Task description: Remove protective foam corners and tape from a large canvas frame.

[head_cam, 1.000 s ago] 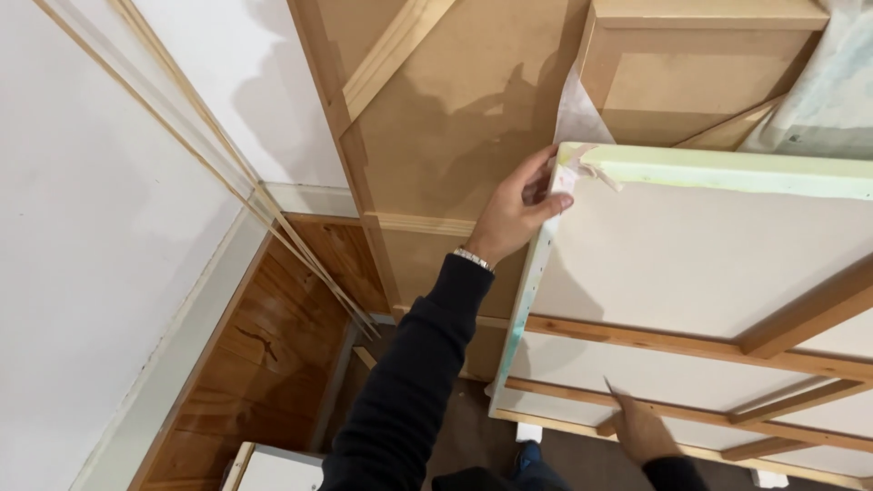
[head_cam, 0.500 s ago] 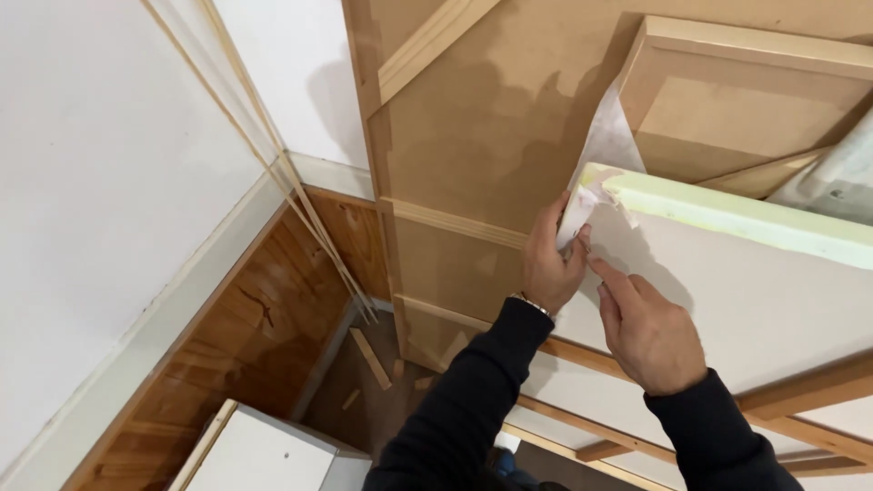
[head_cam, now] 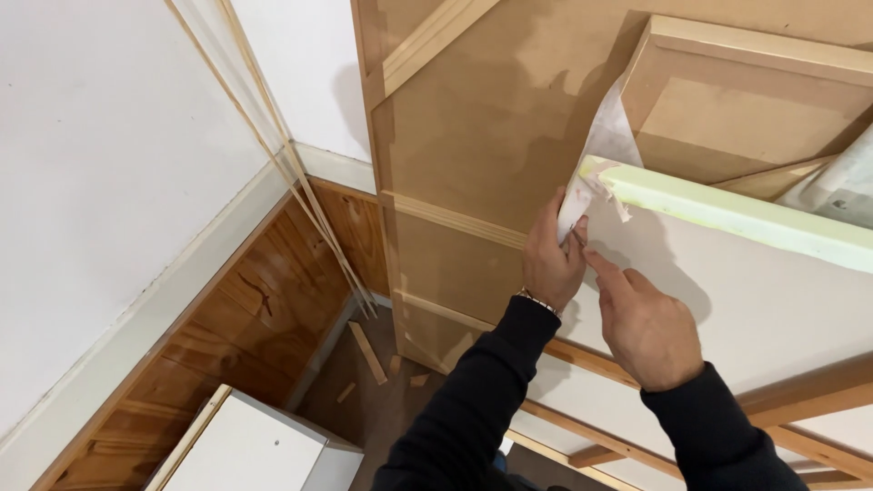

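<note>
A white canvas on a wooden stretcher frame leans toward me, its back side up, with a pale green top edge. At its upper left corner a loose flap of white fabric sticks up. My left hand pinches that flap at the corner between thumb and fingers. My right hand rests just right of it, index finger pointing at the same corner and touching the canvas. Both sleeves are dark.
Brown board panels with wooden battens lean against the white wall behind the canvas. Thin wooden strips stand in the corner. Wood offcuts lie on the wooden floor. A white box-like unit sits at lower left.
My right hand came up from the canvas's lower edge to the corner beside my left hand. The view shifted closer to the corner, and my left hand dropped slightly along the flap.
</note>
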